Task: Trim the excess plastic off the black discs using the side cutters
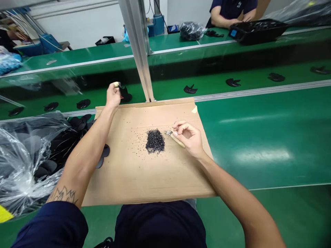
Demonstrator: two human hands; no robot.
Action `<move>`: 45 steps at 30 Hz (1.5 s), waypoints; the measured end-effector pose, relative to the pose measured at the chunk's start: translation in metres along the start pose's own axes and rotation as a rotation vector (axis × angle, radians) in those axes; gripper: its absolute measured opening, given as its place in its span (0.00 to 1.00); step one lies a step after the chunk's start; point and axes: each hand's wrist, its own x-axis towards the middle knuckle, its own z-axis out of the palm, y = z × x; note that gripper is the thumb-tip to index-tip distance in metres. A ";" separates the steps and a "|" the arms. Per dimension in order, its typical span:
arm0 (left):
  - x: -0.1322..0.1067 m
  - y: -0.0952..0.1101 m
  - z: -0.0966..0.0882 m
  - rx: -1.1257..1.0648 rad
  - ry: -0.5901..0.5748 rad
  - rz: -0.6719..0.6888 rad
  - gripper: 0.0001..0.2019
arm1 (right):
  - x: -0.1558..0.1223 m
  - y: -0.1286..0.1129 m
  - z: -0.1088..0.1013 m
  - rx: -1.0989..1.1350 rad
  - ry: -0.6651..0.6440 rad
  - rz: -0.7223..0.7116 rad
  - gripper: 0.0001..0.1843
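Observation:
My left hand (113,95) reaches forward past the far edge of a cardboard sheet (144,172) and pinches a black plastic part (124,92) just above the green conveyor belt (165,86). My right hand (190,136) rests on the cardboard with its fingers closed round a small tool with a wooden handle (177,139), its metal tip pointing at a pile of black shavings (155,141). One black part (103,155) lies at the cardboard's left edge, beside my left forearm.
A clear plastic bag (23,162) of black parts lies at the left. Several black parts (232,82) ride the belt. An aluminium post (138,48) stands behind the cardboard. Across the belt a person's hands (232,20) work by a black tray (258,30).

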 end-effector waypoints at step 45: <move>-0.228 0.071 0.017 -0.130 -0.380 0.175 0.07 | -0.004 0.002 0.014 0.097 -0.337 0.594 0.24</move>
